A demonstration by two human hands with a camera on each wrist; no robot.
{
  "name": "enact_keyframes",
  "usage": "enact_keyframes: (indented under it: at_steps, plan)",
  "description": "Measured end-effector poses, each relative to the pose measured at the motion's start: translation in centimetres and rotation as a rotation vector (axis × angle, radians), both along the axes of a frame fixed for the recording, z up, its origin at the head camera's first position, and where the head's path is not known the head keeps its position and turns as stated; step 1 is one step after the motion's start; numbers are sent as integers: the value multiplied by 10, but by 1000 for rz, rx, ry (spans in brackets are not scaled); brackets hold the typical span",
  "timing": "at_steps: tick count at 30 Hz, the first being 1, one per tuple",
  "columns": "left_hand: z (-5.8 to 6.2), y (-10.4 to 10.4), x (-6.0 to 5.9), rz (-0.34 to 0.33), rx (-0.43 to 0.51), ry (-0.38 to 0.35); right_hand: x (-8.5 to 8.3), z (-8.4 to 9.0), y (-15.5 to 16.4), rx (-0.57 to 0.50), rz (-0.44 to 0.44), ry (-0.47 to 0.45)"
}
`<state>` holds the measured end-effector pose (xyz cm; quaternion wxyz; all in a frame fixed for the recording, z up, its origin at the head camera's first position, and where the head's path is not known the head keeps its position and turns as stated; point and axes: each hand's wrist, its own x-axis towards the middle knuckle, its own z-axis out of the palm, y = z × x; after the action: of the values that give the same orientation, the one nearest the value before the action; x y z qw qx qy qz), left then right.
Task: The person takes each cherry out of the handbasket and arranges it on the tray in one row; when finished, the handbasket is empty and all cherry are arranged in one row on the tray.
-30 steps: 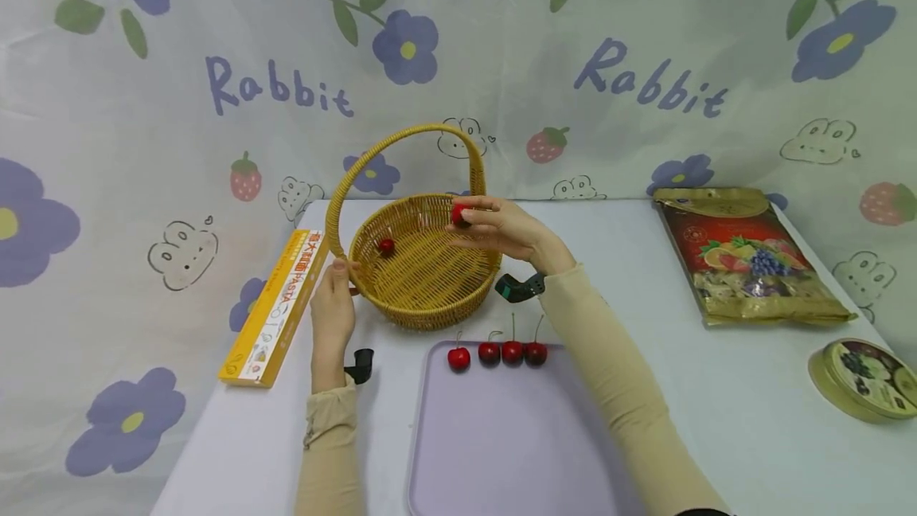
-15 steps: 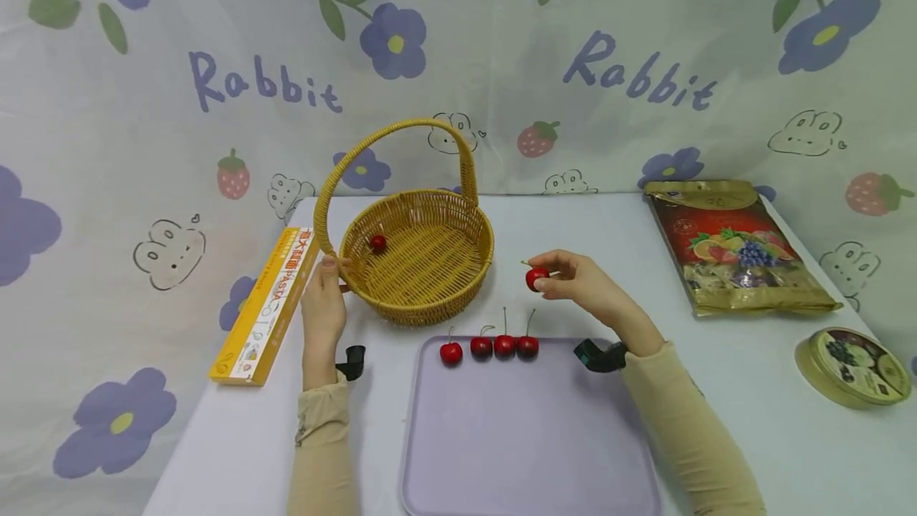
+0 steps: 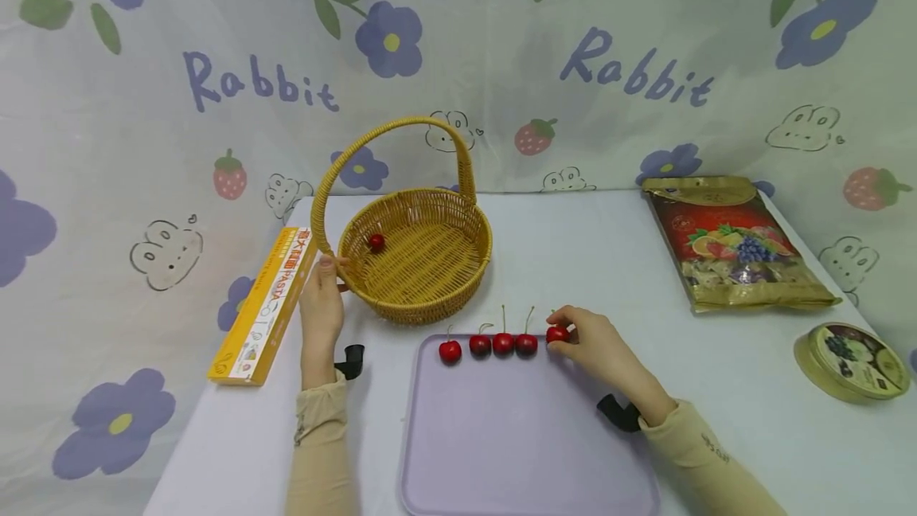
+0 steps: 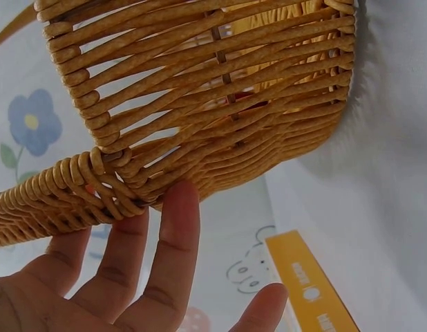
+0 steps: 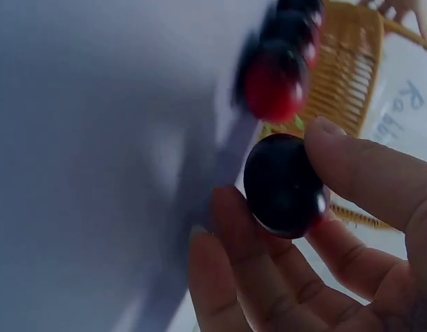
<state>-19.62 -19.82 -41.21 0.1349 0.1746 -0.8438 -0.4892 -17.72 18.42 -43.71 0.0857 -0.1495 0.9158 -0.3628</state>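
Note:
My left hand (image 3: 321, 311) holds the yellow wicker basket (image 3: 458, 301) at the foot of its arched handle. In the left wrist view, the fingers (image 4: 173, 249) reach up to the woven handle base and basket wall. One red cherry (image 3: 376, 243) lies inside the basket. My right hand (image 3: 598, 345) pinches a dark red cherry (image 5: 282, 185) between thumb and fingertips, at the back edge of the lilac tray (image 3: 530, 436). Left of it, several stemmed cherries (image 3: 504, 343) stand in a row along that edge, stems pointing up.
An orange pasta box (image 3: 261, 309) lies left of the basket. At the right are a red and gold fruit-picture bag (image 3: 741, 241) and a round gold tin (image 3: 852, 361). A patterned curtain (image 3: 487, 46) hangs behind the white table (image 3: 587, 253).
The right hand has moved from over the basket toward me and rightward with its cherry, down to the tray's back edge. The left hand has stayed at the basket handle.

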Motion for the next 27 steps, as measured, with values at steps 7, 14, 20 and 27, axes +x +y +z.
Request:
enact_keyframes:
  at_steps: [7, 14, 20, 27]
  plan:
    - [-1, 1, -1, -3, -3, 15, 10, -8, -10, 155, -8, 54]
    - [0, 0, 0, 1, -2, 10, 10, -9, -12, 151, -20, 109]
    - [0, 0, 0, -3, 1, 30, 10, -6, -10, 134, -25, 82]
    - [0, 0, 1, -8, 1, 24, 8, 3, -2, 146, -34, 21]
